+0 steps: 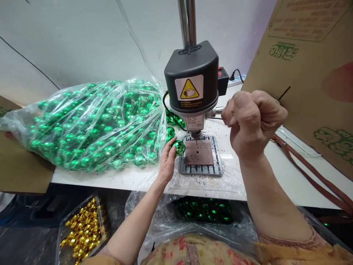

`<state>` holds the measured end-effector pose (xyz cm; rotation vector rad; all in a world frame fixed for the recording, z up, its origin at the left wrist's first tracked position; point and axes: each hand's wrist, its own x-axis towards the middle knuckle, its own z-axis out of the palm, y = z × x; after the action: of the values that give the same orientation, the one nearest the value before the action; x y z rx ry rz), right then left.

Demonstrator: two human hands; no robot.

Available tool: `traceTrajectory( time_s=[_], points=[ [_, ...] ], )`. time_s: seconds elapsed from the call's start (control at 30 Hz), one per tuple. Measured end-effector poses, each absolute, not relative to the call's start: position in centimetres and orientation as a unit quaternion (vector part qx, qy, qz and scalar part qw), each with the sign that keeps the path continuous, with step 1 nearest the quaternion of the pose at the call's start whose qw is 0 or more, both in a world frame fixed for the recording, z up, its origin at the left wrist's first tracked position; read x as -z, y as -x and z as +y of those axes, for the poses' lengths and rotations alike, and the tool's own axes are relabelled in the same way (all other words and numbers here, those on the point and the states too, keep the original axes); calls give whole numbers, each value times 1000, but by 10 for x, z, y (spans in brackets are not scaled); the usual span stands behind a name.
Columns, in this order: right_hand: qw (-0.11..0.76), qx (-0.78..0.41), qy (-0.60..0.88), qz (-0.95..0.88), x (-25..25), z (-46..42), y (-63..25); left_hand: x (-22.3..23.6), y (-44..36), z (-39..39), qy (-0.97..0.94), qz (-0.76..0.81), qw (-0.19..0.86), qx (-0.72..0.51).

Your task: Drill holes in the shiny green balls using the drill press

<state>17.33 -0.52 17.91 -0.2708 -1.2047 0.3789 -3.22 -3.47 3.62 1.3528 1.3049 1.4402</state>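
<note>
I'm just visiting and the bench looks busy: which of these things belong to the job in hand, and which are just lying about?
Seem part of the job:
- green ball, in the left hand
- drill press, with the closed right hand beside it
- bag of green balls

Seem just lying about:
- gold balls
- brown strap
- cardboard box

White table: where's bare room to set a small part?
Best: the tabletop between the right forearm and brown strap. Narrower: the strip between the bag of green balls and the front edge. Crowded: around the drill base, with dark specks about it, clear plastic in front, left hand alongside.
</note>
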Motion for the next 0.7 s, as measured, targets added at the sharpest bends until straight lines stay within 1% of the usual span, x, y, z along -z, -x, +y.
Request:
traceTrajectory(
  time_s=[0.07, 0.1, 0.17, 0.3, 0.57, 0.7],
  points=[
    [797, -178, 131, -562, -179, -5, -173, -35, 21, -31, -469, 478, 471, -573],
    [797, -178, 131, -563, -179, -4, -173, -33, 17, -29, -446, 467, 500, -577],
    [799, -174, 129, -561, -179, -3, -173, -27, 12, -23, -415, 462, 520, -587],
    [799, -167, 135, -562, -179, -3, -174, -15, 10, -13, -419, 462, 517, -587],
    [800, -165, 118, -564, -180, -4, -173, -6, 4, 2, -496, 470, 455, -571],
    [797, -169, 149, -560, -181, -6, -173, 2, 2, 5, -526, 469, 448, -550]
  ],
)
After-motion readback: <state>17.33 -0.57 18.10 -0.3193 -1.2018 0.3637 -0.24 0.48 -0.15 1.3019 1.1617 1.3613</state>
